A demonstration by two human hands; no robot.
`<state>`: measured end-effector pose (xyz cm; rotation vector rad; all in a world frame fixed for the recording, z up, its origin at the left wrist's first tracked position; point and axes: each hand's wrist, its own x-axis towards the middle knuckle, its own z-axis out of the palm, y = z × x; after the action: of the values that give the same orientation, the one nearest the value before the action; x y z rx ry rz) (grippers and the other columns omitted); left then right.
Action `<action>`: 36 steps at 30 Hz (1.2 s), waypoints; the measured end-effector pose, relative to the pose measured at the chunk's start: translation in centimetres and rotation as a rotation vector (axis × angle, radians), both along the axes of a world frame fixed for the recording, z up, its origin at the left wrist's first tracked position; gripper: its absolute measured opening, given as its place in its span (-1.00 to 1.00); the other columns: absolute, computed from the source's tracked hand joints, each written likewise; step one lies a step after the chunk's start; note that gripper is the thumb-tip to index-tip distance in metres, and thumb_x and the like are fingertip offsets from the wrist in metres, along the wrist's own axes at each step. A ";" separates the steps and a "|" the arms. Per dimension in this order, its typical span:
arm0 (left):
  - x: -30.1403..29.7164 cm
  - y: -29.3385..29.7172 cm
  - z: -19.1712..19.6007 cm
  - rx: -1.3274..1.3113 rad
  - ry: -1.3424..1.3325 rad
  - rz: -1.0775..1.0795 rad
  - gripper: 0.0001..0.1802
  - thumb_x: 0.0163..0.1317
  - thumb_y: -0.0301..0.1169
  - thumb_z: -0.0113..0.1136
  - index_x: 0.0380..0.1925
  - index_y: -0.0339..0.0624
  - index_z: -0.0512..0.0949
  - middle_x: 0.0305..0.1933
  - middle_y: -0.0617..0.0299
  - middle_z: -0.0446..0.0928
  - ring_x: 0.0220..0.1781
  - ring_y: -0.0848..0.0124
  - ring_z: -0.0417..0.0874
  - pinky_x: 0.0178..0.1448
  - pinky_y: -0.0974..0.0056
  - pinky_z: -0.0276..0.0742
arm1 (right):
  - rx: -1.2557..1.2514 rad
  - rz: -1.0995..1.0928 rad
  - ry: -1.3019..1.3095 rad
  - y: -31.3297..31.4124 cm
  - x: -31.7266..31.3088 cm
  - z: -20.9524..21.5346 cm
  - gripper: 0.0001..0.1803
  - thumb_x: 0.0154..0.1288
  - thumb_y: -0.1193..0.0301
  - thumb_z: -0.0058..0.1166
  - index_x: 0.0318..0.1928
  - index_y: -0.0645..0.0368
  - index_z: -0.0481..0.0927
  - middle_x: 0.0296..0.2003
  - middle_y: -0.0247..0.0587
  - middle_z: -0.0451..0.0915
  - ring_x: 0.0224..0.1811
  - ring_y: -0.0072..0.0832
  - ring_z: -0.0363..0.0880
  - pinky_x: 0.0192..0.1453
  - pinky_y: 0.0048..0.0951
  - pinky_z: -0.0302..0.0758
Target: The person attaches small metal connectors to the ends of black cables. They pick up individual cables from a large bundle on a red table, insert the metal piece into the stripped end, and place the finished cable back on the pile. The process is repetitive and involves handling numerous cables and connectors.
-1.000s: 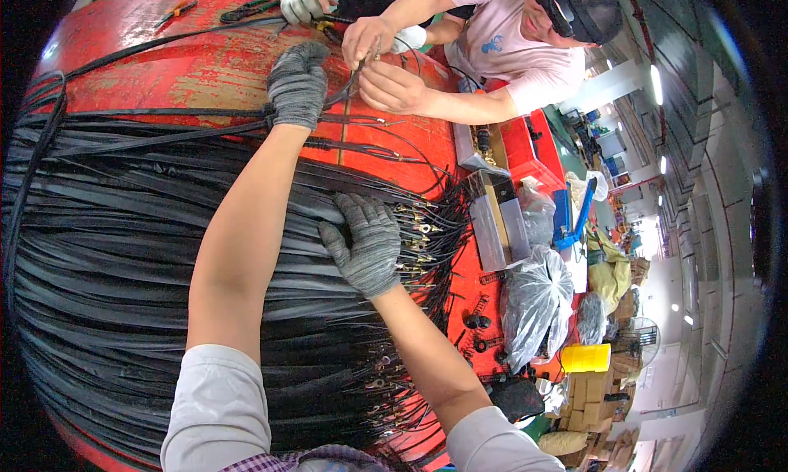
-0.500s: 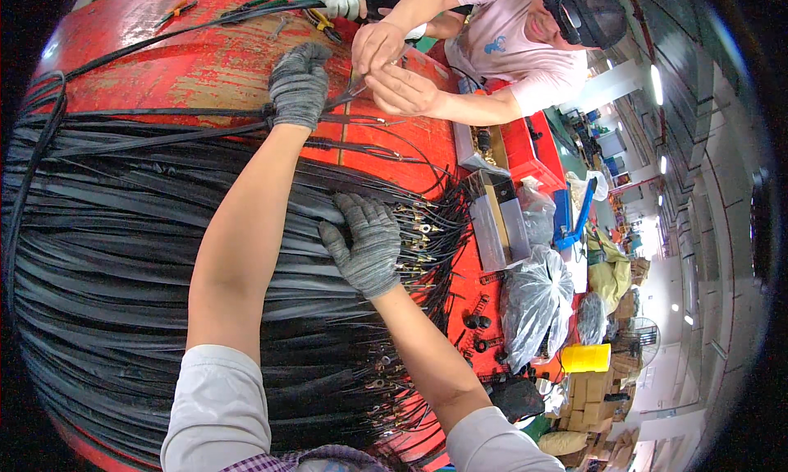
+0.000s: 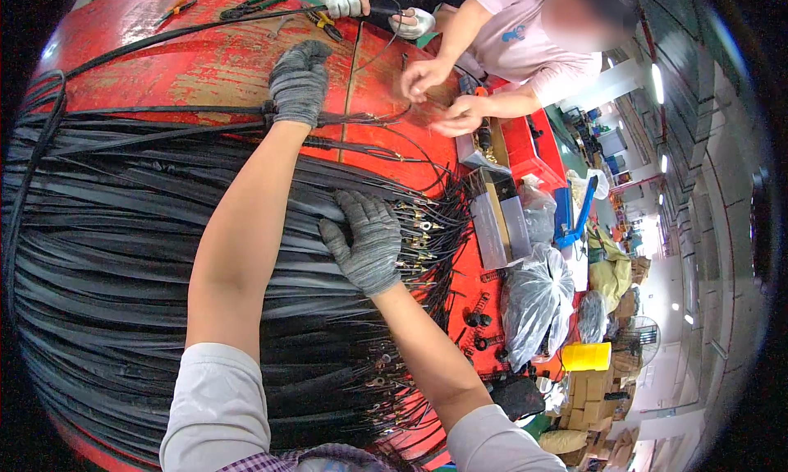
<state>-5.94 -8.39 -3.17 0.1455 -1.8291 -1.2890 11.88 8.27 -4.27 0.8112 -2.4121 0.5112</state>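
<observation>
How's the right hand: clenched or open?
Open: the right hand lies over the black cables, thumb clearly apart from the fingers.

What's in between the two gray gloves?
In the head view, black cables and a sliver of red table lie between the left hand and the right hand.

Left grip (image 3: 299,82) curled far out in front; right grip (image 3: 364,246) lying palm down, closer in.
The left arm (image 3: 242,226) stretches nearly straight from the lower left, its gloved fingers folded inward. The right forearm (image 3: 432,350), bare like the left, slants up and leftward to a gloved palm, fingers pointing away, thumb spread to the left.
</observation>
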 end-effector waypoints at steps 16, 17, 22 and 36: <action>-0.3 0.7 0.4 -0.372 -0.438 -0.076 -0.75 0.06 -0.42 0.00 -0.24 -0.10 0.56 -0.18 0.10 0.56 -0.10 0.20 0.55 0.05 0.19 0.41 | 0.004 -0.005 0.030 0.1 0.1 -0.1 -0.56 -0.01 0.23 0.15 -0.12 0.21 0.50 -0.22 -0.01 0.51 -0.17 -0.08 0.45 0.01 -0.14 0.34; -0.2 1.1 0.3 -0.446 -0.485 -0.125 -0.73 0.07 -0.39 -0.01 -0.20 -0.08 0.54 -0.13 0.10 0.54 -0.06 0.18 0.52 0.08 0.18 0.39 | 0.005 -0.002 0.026 0.3 0.0 -0.1 -0.55 -0.01 0.23 0.15 -0.12 0.20 0.50 -0.22 -0.01 0.51 -0.17 -0.08 0.45 0.01 -0.14 0.34; -0.2 3.3 -1.1 -0.821 -0.703 -0.280 -0.60 0.10 -0.27 -0.01 0.00 -0.01 0.43 0.04 0.11 0.43 0.12 0.15 0.39 0.19 0.19 0.30 | -0.002 -0.006 0.012 0.4 0.0 -0.1 -0.55 -0.03 0.23 0.16 -0.12 0.22 0.50 -0.22 -0.01 0.51 -0.16 -0.09 0.46 0.02 -0.13 0.34; -4.0 9.3 -4.9 -1.171 -0.741 -0.243 -0.63 0.13 -0.10 0.02 -0.10 0.01 0.46 -0.08 0.11 0.45 -0.01 0.16 0.48 0.03 0.09 0.41 | -0.127 -0.011 -0.133 1.6 -0.3 -0.7 -0.46 -0.08 0.19 0.08 -0.05 0.19 0.43 -0.10 -0.07 0.44 -0.02 -0.16 0.37 0.20 -0.11 0.18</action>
<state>-9.90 0.89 -8.11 -0.2892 -3.0175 -0.0844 11.61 9.87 -5.01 0.7296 -2.4735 0.7270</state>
